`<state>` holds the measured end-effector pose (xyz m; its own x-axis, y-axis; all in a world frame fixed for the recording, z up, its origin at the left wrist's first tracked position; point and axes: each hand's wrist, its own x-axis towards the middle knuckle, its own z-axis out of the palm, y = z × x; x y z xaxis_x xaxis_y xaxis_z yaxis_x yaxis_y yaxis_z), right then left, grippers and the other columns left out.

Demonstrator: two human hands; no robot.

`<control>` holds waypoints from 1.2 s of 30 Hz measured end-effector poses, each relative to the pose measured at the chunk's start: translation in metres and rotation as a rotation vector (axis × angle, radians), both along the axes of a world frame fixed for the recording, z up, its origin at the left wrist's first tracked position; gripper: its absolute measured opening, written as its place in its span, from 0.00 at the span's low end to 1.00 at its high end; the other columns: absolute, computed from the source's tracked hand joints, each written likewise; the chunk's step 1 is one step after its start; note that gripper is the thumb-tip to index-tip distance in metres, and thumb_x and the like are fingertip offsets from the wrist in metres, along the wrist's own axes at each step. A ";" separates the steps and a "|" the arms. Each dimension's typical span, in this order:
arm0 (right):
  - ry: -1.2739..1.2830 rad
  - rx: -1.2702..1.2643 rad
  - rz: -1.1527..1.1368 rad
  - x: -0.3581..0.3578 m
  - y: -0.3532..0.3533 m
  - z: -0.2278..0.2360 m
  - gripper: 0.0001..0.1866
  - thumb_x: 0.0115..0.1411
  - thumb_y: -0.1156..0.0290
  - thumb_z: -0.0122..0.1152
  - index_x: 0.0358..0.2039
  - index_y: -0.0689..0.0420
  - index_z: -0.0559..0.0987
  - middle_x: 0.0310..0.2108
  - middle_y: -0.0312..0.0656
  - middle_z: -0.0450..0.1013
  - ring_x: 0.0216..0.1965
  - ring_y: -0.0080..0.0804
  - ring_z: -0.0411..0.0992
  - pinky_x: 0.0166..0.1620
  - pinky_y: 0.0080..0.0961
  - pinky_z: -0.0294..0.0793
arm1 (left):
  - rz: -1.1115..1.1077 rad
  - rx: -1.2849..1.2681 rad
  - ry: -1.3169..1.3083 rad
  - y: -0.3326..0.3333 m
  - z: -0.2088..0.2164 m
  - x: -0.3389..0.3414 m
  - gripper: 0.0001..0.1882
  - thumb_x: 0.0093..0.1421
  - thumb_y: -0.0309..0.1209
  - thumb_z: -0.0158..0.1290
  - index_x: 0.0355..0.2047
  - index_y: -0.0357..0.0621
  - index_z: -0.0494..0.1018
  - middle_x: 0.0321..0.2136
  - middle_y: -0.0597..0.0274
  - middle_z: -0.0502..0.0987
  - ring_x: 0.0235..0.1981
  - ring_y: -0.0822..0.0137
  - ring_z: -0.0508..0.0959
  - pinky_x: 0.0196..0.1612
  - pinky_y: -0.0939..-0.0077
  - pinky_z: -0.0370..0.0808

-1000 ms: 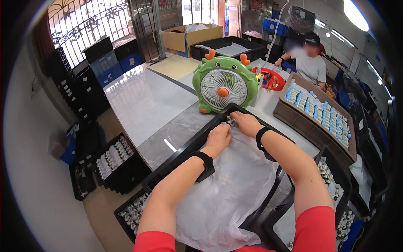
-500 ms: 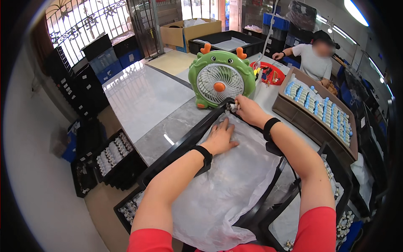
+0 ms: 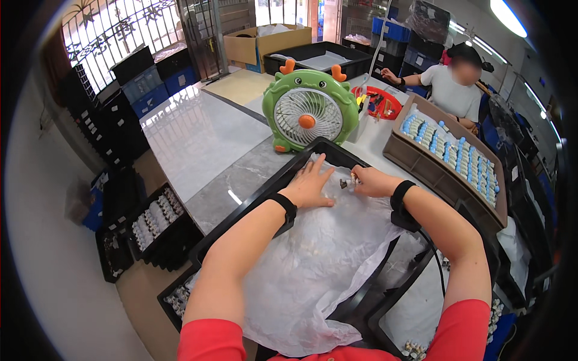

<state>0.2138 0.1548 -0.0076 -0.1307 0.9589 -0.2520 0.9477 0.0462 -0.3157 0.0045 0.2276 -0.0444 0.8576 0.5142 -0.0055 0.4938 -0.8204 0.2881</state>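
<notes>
A thin white plastic sheet point(image 3: 313, 253) lies crumpled over a black tray point(image 3: 328, 146) in front of me. Near the tray's far corner my left hand point(image 3: 308, 185) rests on the sheet, its fingers spread. My right hand point(image 3: 373, 182) is just to the right of it, above the sheet, with thumb and fingers pinched on small grey-and-white parts point(image 3: 345, 183). How many parts it grips, and their exact kind, I cannot make out. A black band sits on each of my wrists.
A green cartoon-shaped fan point(image 3: 310, 111) stands just beyond the tray. To the right are a brown crate point(image 3: 394, 144) of blue-tipped parts and another black tray point(image 3: 376, 325). A person point(image 3: 454, 84) sits behind the crate. Stacked trays point(image 3: 153, 225) hold white parts at left.
My right hand has come from the tray's far corner back over the sheet, still gripping small parts. My left hand stays spread on the sheet. The view has shifted slightly.
</notes>
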 end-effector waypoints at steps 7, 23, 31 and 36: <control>-0.045 0.006 0.049 -0.004 0.002 0.000 0.21 0.52 0.69 0.56 0.45 0.64 0.65 0.35 0.57 0.73 0.41 0.53 0.72 0.44 0.38 0.69 | -0.015 -0.058 -0.016 -0.002 -0.006 -0.015 0.43 0.47 0.51 0.59 0.60 0.47 0.58 0.63 0.42 0.44 0.63 0.42 0.48 0.64 0.53 0.49; -0.066 0.018 0.075 -0.004 0.000 -0.001 0.18 0.51 0.75 0.56 0.42 0.64 0.65 0.37 0.58 0.73 0.43 0.53 0.71 0.45 0.39 0.69 | -0.090 -0.098 0.002 -0.009 -0.007 -0.017 0.31 0.53 0.48 0.56 0.55 0.51 0.62 0.58 0.42 0.55 0.62 0.42 0.52 0.62 0.55 0.51; -0.081 0.049 0.082 0.000 0.002 -0.003 0.19 0.52 0.75 0.54 0.45 0.62 0.65 0.37 0.54 0.73 0.43 0.51 0.71 0.45 0.38 0.69 | -0.024 -0.035 0.107 -0.016 -0.010 -0.009 0.38 0.56 0.57 0.47 0.63 0.56 0.53 0.65 0.44 0.44 0.66 0.43 0.42 0.64 0.49 0.41; -0.052 0.057 0.096 -0.007 -0.009 0.006 0.18 0.52 0.76 0.53 0.44 0.62 0.66 0.37 0.54 0.73 0.43 0.51 0.71 0.44 0.38 0.69 | -0.042 -0.055 0.101 -0.015 -0.012 -0.022 0.38 0.55 0.59 0.46 0.61 0.54 0.57 0.64 0.44 0.45 0.66 0.44 0.42 0.64 0.48 0.41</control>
